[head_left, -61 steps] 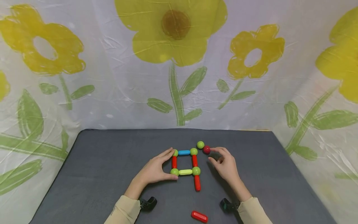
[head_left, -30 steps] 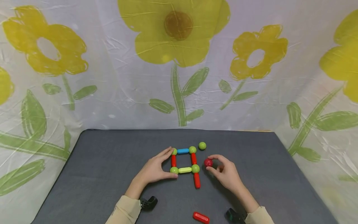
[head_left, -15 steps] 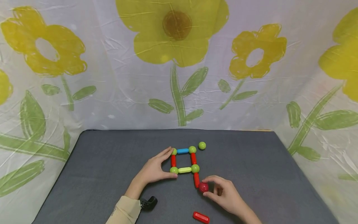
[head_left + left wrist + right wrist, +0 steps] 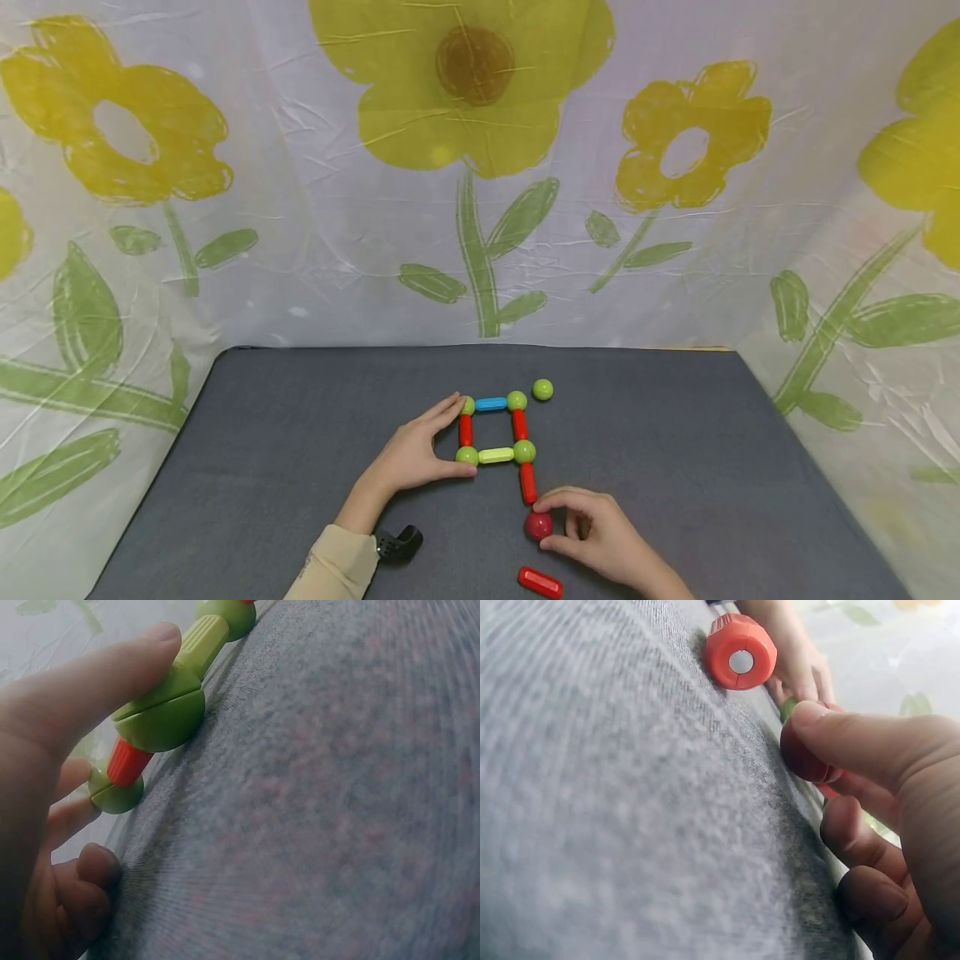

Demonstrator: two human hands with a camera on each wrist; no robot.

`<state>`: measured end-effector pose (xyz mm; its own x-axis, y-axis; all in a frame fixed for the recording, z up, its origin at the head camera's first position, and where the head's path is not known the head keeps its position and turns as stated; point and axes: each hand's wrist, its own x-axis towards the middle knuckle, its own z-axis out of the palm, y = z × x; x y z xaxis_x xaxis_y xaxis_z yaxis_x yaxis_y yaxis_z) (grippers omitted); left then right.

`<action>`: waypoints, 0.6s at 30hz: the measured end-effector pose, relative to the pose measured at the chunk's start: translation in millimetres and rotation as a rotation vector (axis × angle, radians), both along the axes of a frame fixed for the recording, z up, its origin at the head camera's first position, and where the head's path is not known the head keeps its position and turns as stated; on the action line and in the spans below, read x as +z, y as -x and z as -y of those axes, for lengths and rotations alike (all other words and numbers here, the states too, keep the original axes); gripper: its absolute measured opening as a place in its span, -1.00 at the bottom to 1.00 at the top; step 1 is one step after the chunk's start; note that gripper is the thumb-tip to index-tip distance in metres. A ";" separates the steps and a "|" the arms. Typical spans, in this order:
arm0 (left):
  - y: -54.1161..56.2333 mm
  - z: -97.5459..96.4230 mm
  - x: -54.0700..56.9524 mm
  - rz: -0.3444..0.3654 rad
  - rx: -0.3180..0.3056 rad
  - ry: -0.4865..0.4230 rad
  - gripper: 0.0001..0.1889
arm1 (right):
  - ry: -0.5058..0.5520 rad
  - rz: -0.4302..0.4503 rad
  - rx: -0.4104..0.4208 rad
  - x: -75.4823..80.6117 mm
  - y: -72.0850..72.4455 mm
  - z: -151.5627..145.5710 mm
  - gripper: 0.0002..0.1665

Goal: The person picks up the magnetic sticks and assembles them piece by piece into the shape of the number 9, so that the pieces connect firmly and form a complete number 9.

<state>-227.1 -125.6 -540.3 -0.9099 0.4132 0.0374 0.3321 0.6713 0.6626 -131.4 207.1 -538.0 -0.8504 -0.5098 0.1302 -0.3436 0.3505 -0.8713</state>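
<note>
A square of magnetic sticks and green balls lies on the table, with a blue stick (image 4: 491,404), a yellow-green stick (image 4: 496,456) and red sticks as sides. My left hand (image 4: 411,454) holds its left side, thumb at the near green ball (image 4: 163,720) and fingertips at the far one (image 4: 117,791). From the square's near right corner a red stick (image 4: 528,483) points toward me. At that stick's near end, my right hand (image 4: 596,533) pinches a red ball (image 4: 538,526) between thumb and fingers. Whether ball and stick touch, I cannot tell.
Nearer to me lies a loose red magnetic stick (image 4: 540,582), its metal tip showing in the right wrist view. A single green ball (image 4: 542,389) sits beyond the square's far right corner. The dark grey cloth (image 4: 300,400) covers the table, backed by a flowered curtain.
My right hand has taken the red ball from beside the loose green ball and brought it toward me, down to the end of the projecting red stick. The left hand stays on the square.
</note>
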 end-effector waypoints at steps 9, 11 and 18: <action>-0.7 0.8 -1.8 0.004 0.008 0.008 0.16 | -0.003 -0.013 -0.031 -4.7 1.1 2.9 -0.59; -1.0 0.8 -1.8 0.009 0.008 0.006 0.16 | 0.001 -0.017 -0.033 -5.0 0.8 3.5 -0.59; 1.9 -0.4 -2.3 0.002 -0.015 0.000 0.14 | -0.001 -0.011 -0.050 -5.2 -0.1 3.6 -0.59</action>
